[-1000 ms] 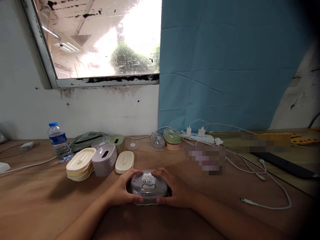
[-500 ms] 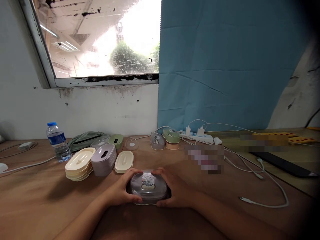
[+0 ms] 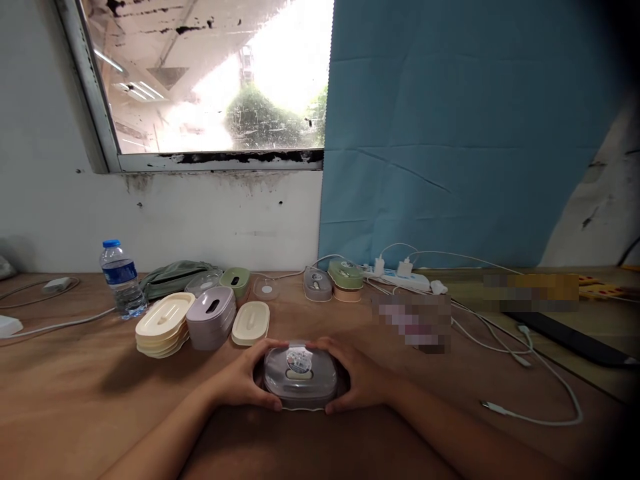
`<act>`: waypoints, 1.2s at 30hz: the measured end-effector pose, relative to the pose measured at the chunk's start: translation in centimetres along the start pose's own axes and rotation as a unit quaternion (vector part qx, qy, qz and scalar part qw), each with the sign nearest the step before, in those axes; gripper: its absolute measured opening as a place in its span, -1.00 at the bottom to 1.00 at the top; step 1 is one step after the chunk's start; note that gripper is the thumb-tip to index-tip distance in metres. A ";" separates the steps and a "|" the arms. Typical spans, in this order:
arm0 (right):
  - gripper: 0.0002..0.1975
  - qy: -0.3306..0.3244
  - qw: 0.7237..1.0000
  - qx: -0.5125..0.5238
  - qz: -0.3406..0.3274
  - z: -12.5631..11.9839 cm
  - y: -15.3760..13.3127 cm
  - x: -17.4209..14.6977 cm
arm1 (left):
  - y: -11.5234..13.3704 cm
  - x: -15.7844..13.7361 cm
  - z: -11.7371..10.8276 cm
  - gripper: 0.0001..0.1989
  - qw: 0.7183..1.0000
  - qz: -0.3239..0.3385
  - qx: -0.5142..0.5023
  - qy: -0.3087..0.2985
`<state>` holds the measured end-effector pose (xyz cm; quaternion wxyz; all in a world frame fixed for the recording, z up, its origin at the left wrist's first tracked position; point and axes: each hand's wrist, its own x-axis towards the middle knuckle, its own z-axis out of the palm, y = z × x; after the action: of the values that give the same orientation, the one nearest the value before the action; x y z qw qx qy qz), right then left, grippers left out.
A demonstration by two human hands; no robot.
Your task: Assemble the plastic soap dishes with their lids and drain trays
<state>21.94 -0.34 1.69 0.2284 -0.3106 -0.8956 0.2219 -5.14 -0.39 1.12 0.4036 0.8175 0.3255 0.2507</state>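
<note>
A greyish-purple oval box [image 3: 313,387] with a clear domed lid sits in front of me, a round printed sticker [image 3: 299,361] on its top. My left hand [image 3: 245,380] curves around its left end, thumb at the near edge and fingers at the far side. On the right end my right hand [image 3: 363,379] grips in the same way. Just beyond my left hand lies a cream oval lid [image 3: 251,323]. Left of that stand a pile of purple oval boxes [image 3: 213,323] and a pile of cream lids [image 3: 165,320].
Farther back are a green box [image 3: 235,283], clear lids [image 3: 266,288], a grey lidded box [image 3: 317,285] and a green lidded box [image 3: 346,273]. A water bottle [image 3: 123,283] stands left by a green pouch [image 3: 175,277]. White cables [image 3: 545,420] and a power strip [image 3: 405,281] lie right.
The view has shifted slightly, so the table things appear a little farther right. Both hands stay around the box; my thumbs are slightly farther apart along its near edge.
</note>
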 end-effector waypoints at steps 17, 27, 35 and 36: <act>-0.18 0.059 0.997 -0.039 -0.017 1.0 1.0 0.1 | -0.2 -0.3 0.4 -0.02 1.000 0.008 0.004 -0.019; -0.27 0.268 0.957 -0.105 0.036 -1.4 4.8 -0.1 | -2.1 0.2 1.3 -0.22 0.991 -0.012 -0.116 0.063; -0.25 0.452 0.852 -0.214 0.153 -1.4 6.6 5.1 | -1.7 0.5 1.4 -0.35 0.995 -0.013 -0.084 0.057; -0.25 0.470 0.836 -0.222 0.177 -1.2 6.8 6.2 | -1.7 0.6 1.4 -0.35 0.995 -0.017 -0.082 0.054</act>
<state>21.34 8.81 0.66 0.5035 -0.5729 -0.6357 -0.1191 -4.40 0.13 -0.95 0.4549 0.7615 0.3388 0.3137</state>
